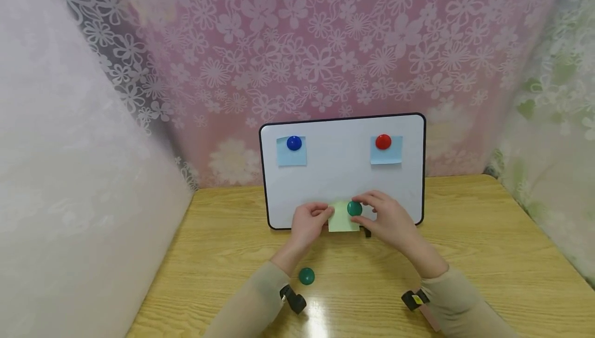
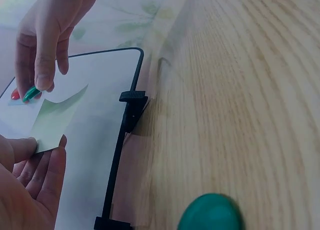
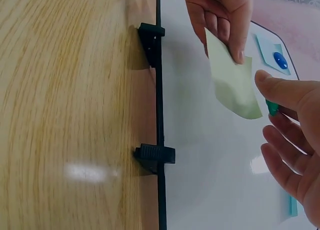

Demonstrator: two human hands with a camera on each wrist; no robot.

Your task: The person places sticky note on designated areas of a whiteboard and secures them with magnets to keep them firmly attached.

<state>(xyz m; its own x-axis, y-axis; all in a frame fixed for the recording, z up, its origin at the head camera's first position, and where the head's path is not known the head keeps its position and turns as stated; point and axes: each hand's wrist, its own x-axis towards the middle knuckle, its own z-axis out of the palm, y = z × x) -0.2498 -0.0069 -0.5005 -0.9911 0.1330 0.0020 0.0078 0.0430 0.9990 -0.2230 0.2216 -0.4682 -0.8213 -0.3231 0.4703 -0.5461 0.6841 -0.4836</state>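
A pale green sticky note (image 1: 343,219) is pinched at its left edge between the thumb and fingers of my left hand (image 1: 309,223). My right hand (image 1: 389,220) holds a round green magnet (image 1: 354,209) between thumb and fingertips, close to the note's upper right corner. Both hands are in front of the lower part of a whiteboard (image 1: 339,172). In the right wrist view the note (image 3: 232,85) curves and stands off the board. A second green magnet (image 1: 307,276) lies on the table, beside my left wrist.
On the board, a blue magnet (image 1: 294,143) overlaps a blue note (image 1: 292,159) at upper left, and a red magnet (image 1: 383,141) overlaps another blue note (image 1: 387,157) at upper right. Black clip feet (image 3: 157,153) support the board's lower edge on the wooden table (image 1: 223,265).
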